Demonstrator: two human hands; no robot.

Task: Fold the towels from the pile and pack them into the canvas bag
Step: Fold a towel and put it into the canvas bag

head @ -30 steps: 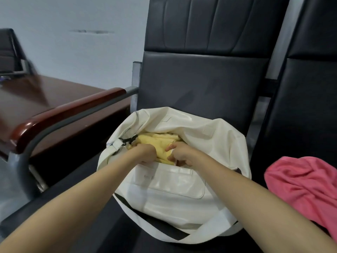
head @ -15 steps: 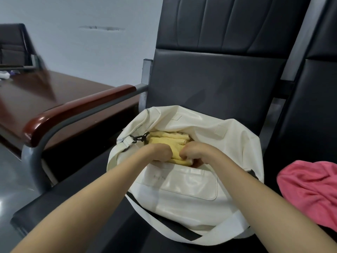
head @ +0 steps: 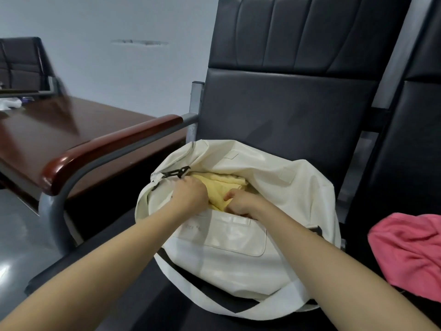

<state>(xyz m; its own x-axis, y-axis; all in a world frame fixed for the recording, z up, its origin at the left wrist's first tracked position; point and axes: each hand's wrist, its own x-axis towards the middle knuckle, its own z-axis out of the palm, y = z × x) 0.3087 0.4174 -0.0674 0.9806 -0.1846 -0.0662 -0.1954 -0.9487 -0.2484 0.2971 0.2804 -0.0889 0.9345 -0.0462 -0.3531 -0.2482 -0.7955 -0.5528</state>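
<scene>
Yellow folded terry towel (head: 226,187), soft, light, floppy, lies in the open cream canvas bag (head: 238,249) on the black chair seat (head: 152,306); right hand (head: 242,203) pinches its near edge with curled fingers, left hand (head: 191,195) fingers hidden, cannot tell; best gripped by the folded edges, not the middle.

Soft indoor light leaves a sheen on the table (head: 59,130), with slight blur and edges perhaps lens-bent.

Left hand (head: 191,197), right hand (head: 241,204); fingers (head: 229,196) curled
</scene>
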